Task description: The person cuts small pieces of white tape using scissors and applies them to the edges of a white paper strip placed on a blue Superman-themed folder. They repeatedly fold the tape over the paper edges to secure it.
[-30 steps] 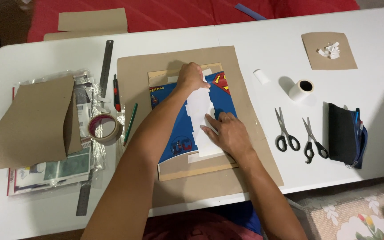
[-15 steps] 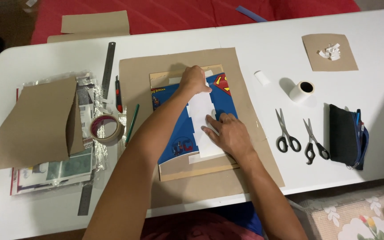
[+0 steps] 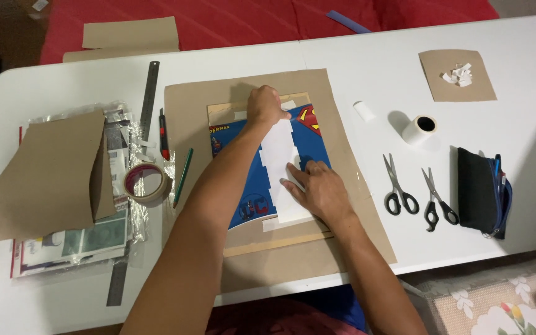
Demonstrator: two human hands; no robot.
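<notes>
the step in hand looks like pressing a white paper cut-out (image 3: 285, 177) flat onto a blue comic picture (image 3: 262, 180), which lies on a small cardboard sheet (image 3: 274, 239) on top of a larger cardboard mat (image 3: 342, 186) in the middle of the white table (image 3: 367, 62). the left hand (image 3: 265, 105) sits at twelve o'clock of the cut-out, curled down on its top end, its fingers bent under so that i cannot tell whether they pinch the paper or only press it. the right hand (image 3: 319, 189) lies flat at four o'clock of the cut-out, its fingers (image 3: 294, 175) spread and loose, tips resting on the strip's right edge, gripping nothing.

at nine o'clock of the mat lie a green pencil (image 3: 183, 177), a red pen (image 3: 164, 135), a roll of tape (image 3: 147, 184) and a long steel ruler (image 3: 149, 93); further out sits a folded brown sheet (image 3: 48, 174) over a stack of papers in plastic. at three o'clock lie two pairs of scissors (image 3: 414, 192), a small white tape roll (image 3: 420, 129) and a black pencil case (image 3: 480, 189). at one o'clock a square of card (image 3: 457, 75) carries white scraps.

as i judge it, the next move calls for both hands to hold the strip straight while it is smoothed along its length, without letting it slide off line
</notes>
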